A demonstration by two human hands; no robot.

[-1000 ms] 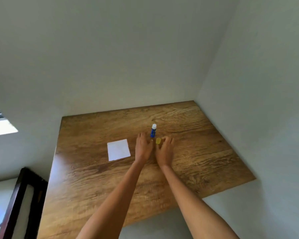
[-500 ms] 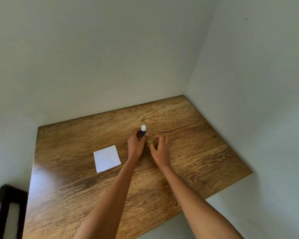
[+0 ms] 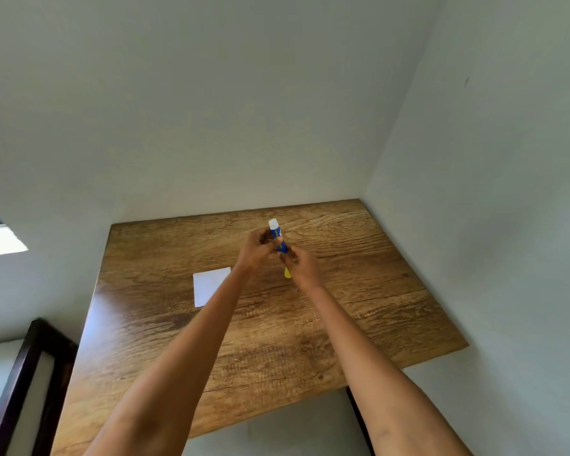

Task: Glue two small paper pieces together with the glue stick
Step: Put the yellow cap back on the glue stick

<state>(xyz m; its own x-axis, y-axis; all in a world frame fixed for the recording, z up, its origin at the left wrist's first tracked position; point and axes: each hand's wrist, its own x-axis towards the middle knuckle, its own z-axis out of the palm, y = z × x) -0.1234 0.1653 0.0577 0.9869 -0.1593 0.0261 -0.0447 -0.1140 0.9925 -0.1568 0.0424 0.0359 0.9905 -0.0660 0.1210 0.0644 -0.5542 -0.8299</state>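
Note:
Both hands hold a blue glue stick (image 3: 281, 244) above the middle of the wooden table (image 3: 359, 291). Its white end (image 3: 273, 224) points up and away from me, and a yellow end (image 3: 287, 274) shows below my fingers. My left hand (image 3: 256, 251) is closed around the upper part of the blue body. My right hand (image 3: 301, 263) pinches the lower part, just above the yellow end. A small white square of paper (image 3: 210, 286) lies flat on the table to the left of my left forearm, which covers its right corner. I see only this one sheet.
The table sits in a corner, with white walls (image 3: 474, 192) at the back and along the right side. A dark wooden frame (image 3: 30, 373) stands on the floor at the lower left. Near me the table ends at its front edge (image 3: 277, 409).
The glue stick was on the table with my fingers at it; both hands have now lifted it and closed on it. The paper has not moved.

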